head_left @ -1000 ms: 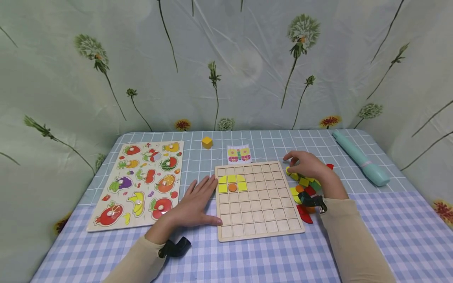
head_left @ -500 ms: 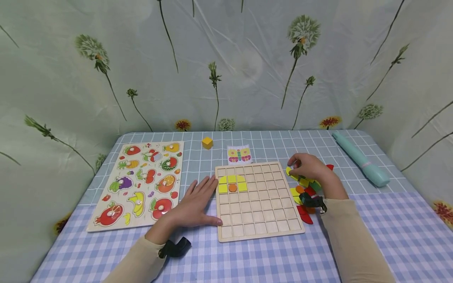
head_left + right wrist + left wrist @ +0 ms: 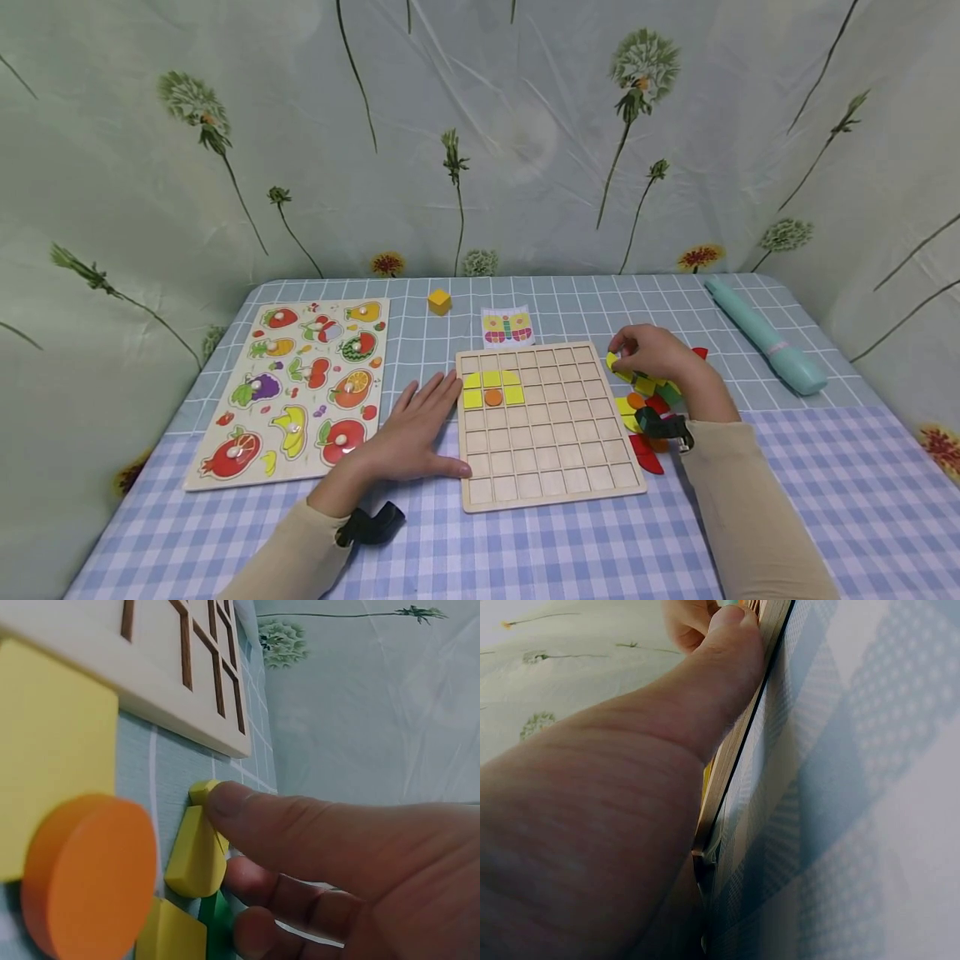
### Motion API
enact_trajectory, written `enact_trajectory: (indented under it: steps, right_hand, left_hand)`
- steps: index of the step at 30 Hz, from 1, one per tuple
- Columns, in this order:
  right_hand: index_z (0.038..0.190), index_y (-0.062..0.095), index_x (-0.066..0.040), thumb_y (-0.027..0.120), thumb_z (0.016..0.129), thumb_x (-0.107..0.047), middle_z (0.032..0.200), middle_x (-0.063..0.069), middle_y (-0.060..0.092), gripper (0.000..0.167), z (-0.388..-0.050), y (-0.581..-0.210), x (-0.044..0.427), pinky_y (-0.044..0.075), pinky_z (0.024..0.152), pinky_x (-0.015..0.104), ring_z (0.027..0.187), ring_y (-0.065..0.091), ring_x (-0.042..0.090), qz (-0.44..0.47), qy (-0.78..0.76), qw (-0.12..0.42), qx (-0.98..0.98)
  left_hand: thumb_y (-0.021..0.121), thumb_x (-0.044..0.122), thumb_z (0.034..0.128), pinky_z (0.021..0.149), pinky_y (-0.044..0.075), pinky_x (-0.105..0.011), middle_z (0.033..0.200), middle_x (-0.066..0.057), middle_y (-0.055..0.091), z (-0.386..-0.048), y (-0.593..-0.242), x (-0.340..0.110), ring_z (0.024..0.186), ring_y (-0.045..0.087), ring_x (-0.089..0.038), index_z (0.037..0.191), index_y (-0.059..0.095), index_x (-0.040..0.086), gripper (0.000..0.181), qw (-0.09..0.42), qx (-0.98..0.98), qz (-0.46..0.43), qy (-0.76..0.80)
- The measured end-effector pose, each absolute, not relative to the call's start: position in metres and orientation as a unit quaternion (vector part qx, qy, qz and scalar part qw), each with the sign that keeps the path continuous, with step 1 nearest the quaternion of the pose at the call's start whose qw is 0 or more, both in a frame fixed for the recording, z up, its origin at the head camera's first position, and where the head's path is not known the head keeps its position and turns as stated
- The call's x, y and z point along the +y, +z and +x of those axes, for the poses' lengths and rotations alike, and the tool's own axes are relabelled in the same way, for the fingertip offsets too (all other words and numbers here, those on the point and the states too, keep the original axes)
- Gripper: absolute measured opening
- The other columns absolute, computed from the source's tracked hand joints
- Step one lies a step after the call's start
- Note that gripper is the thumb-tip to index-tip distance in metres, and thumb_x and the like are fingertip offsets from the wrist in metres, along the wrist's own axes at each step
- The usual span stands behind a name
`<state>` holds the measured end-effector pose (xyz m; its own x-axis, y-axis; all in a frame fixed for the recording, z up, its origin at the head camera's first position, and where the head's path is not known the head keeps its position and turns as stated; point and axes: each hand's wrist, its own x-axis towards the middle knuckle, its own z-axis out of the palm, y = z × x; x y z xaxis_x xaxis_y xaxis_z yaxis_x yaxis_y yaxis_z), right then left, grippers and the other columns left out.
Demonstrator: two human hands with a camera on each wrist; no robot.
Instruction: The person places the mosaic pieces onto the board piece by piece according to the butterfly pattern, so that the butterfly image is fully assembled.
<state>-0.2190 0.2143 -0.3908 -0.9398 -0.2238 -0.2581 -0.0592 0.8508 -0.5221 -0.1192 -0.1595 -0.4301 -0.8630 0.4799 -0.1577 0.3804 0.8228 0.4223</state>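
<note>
A square wooden grid board (image 3: 555, 437) lies in the middle of the table, with several yellow pieces (image 3: 472, 400) and an orange disc (image 3: 492, 397) set in its upper left cells. Flat and spread, my left hand (image 3: 412, 433) rests along the board's left edge, its thumb against the frame. At the board's upper right corner, my right hand (image 3: 654, 353) pinches a small yellow piece (image 3: 201, 790). The right wrist view shows the thumb tip on that piece; the index fingertip is hidden behind it. Below the right palm are several yellow, green, orange and red pieces (image 3: 645, 446).
Behind the board is a butterfly pattern card (image 3: 507, 327), with a yellow cube (image 3: 439, 302) to its left. A fruit knob puzzle (image 3: 258, 408) lies on the left. A folded turquoise umbrella-like object (image 3: 765, 337) lies at the right rear.
My right hand has shifted slightly right and down, and its thumb and fingers have come together on the small yellow piece. My left hand and the board have stayed still.
</note>
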Motion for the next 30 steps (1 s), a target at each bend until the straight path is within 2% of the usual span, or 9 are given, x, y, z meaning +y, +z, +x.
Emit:
enact_trajectory:
  steps: [11, 18, 30]
  right_hand:
    - [0.113, 0.061, -0.002, 0.073, 0.089, -0.015, 0.088, 0.01, 0.055, 0.029, -0.2179, -0.3884, 0.2134, 0.046, 0.066, 0.027, 0.08, 0.053, 0.023, -0.084, -0.256, 0.159, 0.95]
    - [0.111, 0.058, -0.002, 0.074, 0.088, -0.013, 0.093, 0.013, 0.057, 0.03, -0.2174, -0.3877, 0.2085, 0.046, 0.069, 0.028, 0.086, 0.054, 0.025, -0.088, -0.256, 0.155, 0.95]
    - [0.105, 0.059, -0.004, 0.068, 0.092, -0.007, 0.092, 0.012, 0.057, 0.017, -0.2193, -0.392, 0.206, 0.044, 0.066, 0.028, 0.083, 0.053, 0.025, -0.116, -0.281, 0.131, 0.944]
  left_hand:
    - [0.074, 0.07, 0.0723, 0.126, -0.003, -0.057, 0.171, -0.004, 0.007, -0.1183, -0.4281, -0.1594, 0.159, 0.001, -0.028, 0.161, 0.014, 0.011, 0.123, 0.126, 0.946, 0.227, 0.192]
    - [0.075, 0.069, 0.0721, 0.126, -0.003, -0.057, 0.171, -0.004, 0.007, -0.118, -0.429, -0.1596, 0.159, 0.002, -0.028, 0.162, 0.013, 0.011, 0.124, 0.126, 0.947, 0.226, 0.192]
    - [0.075, 0.07, 0.0719, 0.127, -0.004, -0.055, 0.171, -0.003, 0.005, -0.1185, -0.4299, -0.1594, 0.159, 0.0, -0.026, 0.162, 0.011, 0.012, 0.124, 0.129, 0.948, 0.224, 0.186]
